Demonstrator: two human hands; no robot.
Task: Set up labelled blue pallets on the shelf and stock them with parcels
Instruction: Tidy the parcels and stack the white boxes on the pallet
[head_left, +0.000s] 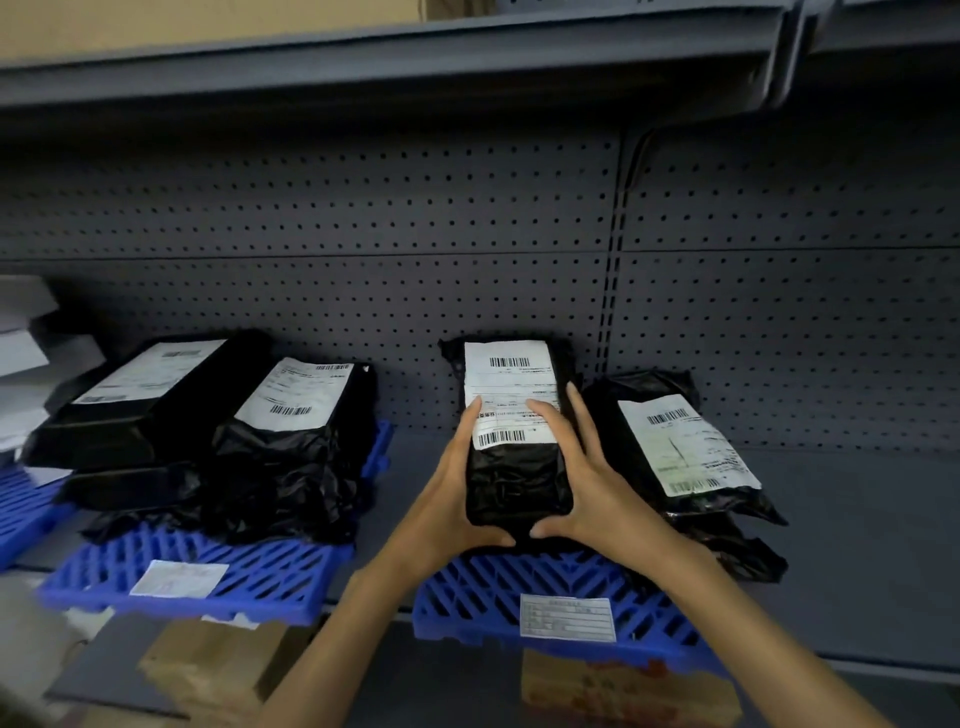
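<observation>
A black-wrapped parcel (514, 483) with a white barcode label lies lengthwise on a blue slatted pallet (488, 592) that carries a white label (567, 617) at its front. My left hand (457, 493) grips the parcel's left side and near end. My right hand (587, 467) grips its right side, fingers over the label. A second black parcel (680, 457) lies on the same pallet's right part, hanging past the edge. To the left, another blue pallet (260, 577) with a label (179, 578) holds several black parcels (291, 447).
A grey pegboard (467, 249) backs the shelf and an upper shelf (363, 62) overhangs. White packages (21, 374) and a third blue pallet (21, 509) sit at far left. Cardboard boxes (218, 670) stand on the level below. Bare grey shelf (857, 545) lies to the right.
</observation>
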